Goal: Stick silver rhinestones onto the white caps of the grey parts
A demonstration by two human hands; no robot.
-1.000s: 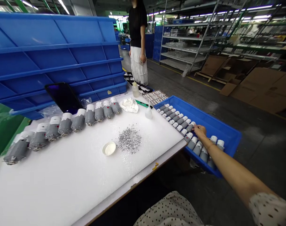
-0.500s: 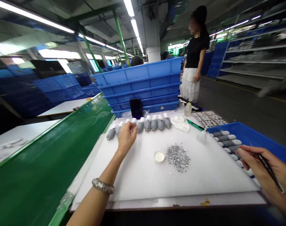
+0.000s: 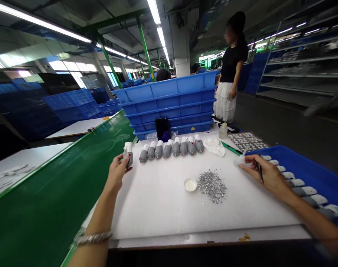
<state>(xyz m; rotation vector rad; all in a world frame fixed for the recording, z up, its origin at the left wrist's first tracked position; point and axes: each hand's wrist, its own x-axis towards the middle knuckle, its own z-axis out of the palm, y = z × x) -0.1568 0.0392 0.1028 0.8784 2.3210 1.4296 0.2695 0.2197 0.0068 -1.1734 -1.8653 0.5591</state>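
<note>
A grey-and-white unit (image 3: 128, 151) was gripped, white end up, in the left hand (image 3: 117, 172), beside the row of similar units (image 3: 176, 147) on the white tabletop (image 3: 154, 207). The right hand (image 3: 269, 173) held a slim dark tool (image 3: 260, 174) and seemingly pinched a small bottle (image 3: 239, 161).

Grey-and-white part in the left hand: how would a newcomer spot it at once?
Find the stack of blue crates behind the white tabletop. Left of the row of similar parts before it, the left hand grips the grey-and-white part, white end up. Unlike those neighbours, it alone is held.
</note>
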